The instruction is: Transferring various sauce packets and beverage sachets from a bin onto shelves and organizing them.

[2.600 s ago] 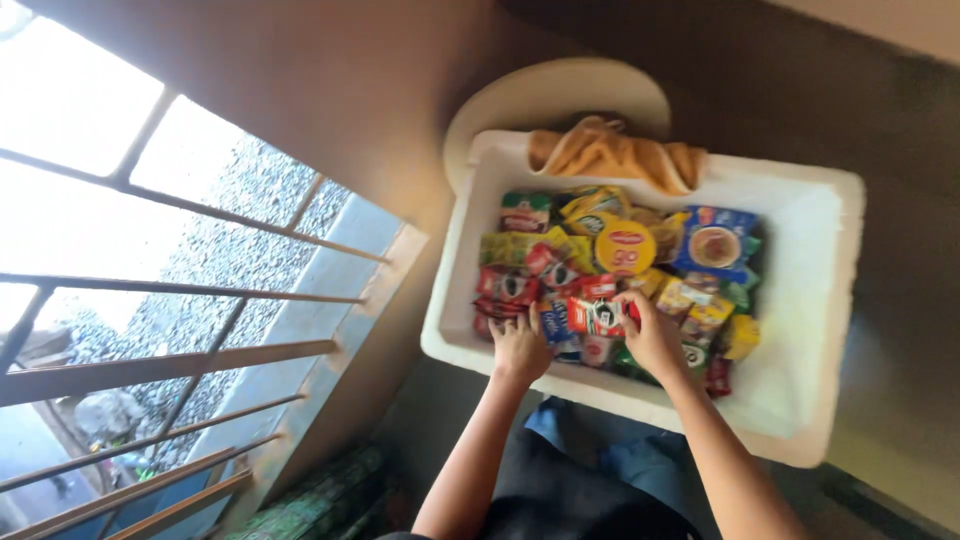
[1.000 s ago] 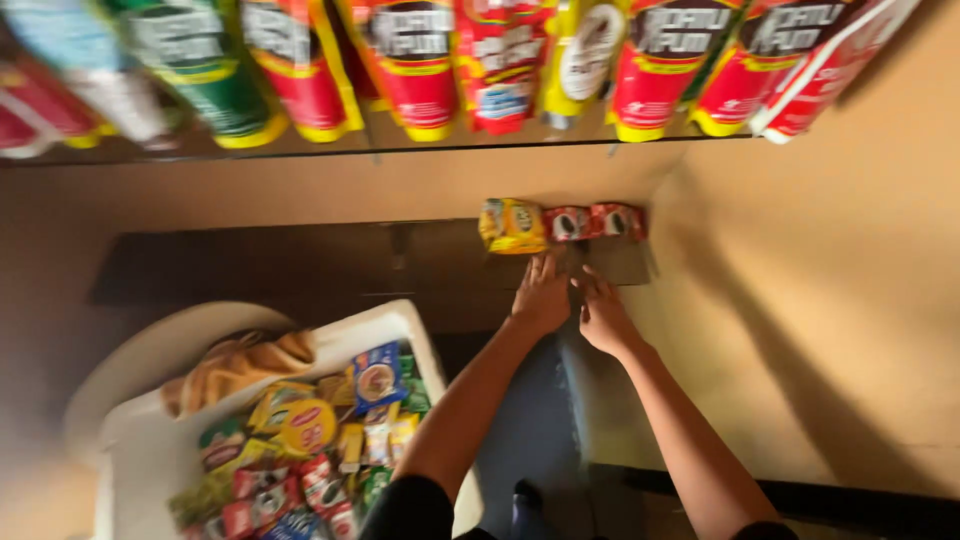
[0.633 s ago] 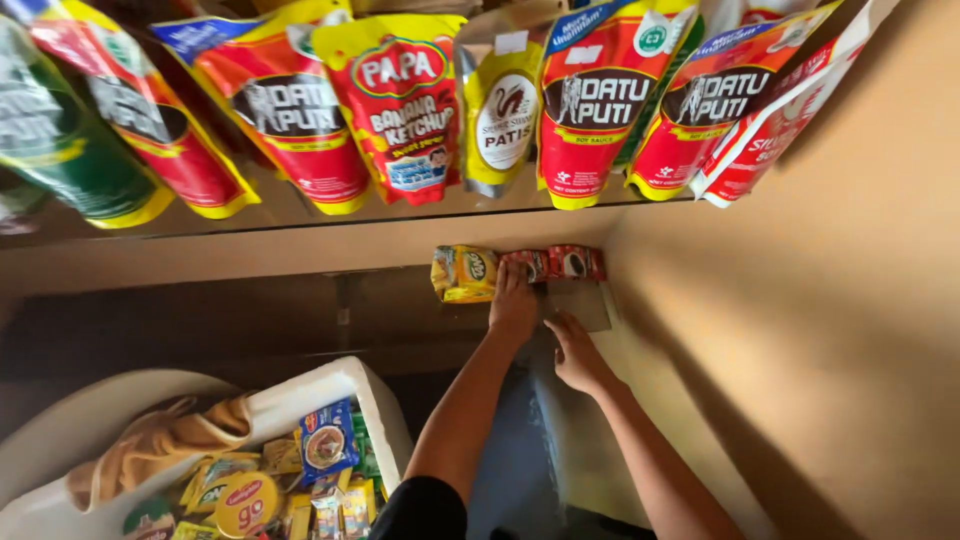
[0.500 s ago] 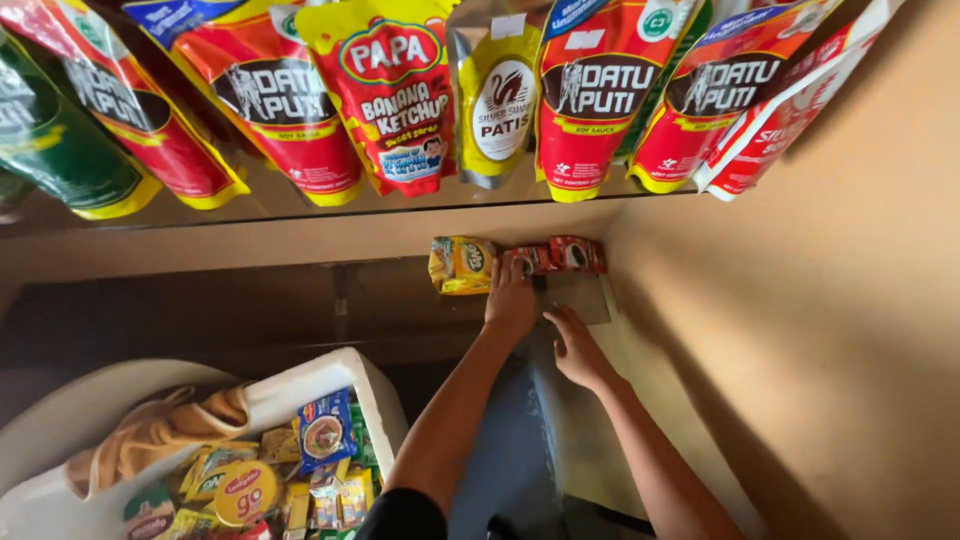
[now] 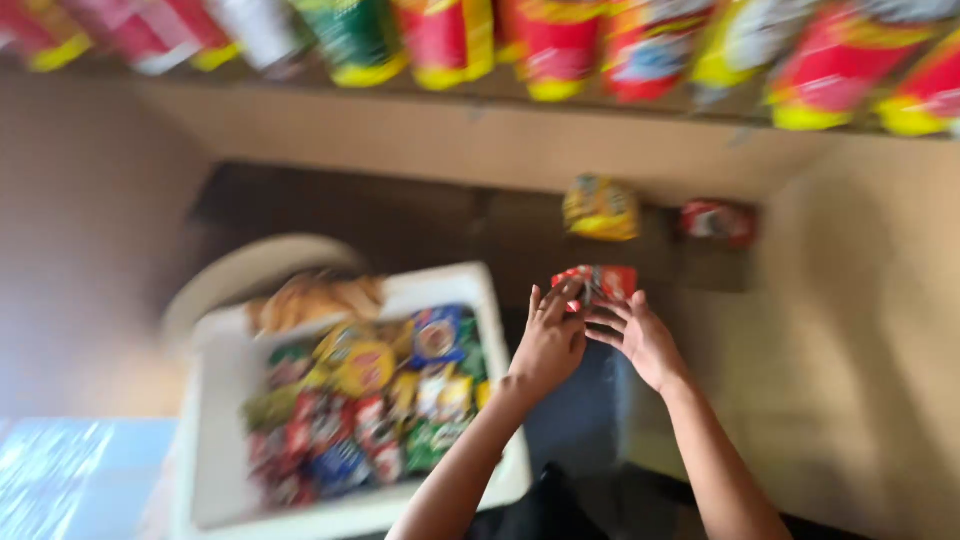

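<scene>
Red packet [image 5: 600, 283] sits right between both hands, out past the far right corner of the white box, and the whole view is smeared with motion blur. Left hand [image 5: 550, 340] has its fingers stretched toward the packet's left edge, fingertips on or just at it; right hand [image 5: 640, 342] comes in from the right with fingers spread against the packet's near edge. Whether either hand is truly clamped on it, the blur won't let anyone tell; the two hands are close together, almost touching. Over on the left, the white box [image 5: 215, 430] is packed with small snack packets [image 5: 370, 405] in red, yellow, green and blue, with a bunch of tan, bread-like pieces [image 5: 310, 298] at its far end. Behind the box, a pale round lid or seat [image 5: 235, 275] peeks out. Farther off, low against the wall, a yellow packet [image 5: 600, 207] and, to its right, another red packet [image 5: 718, 220] sit well apart from the hands. Along the top, a row of hanging pouches [image 5: 560, 45], red, yellow and green
</scene>
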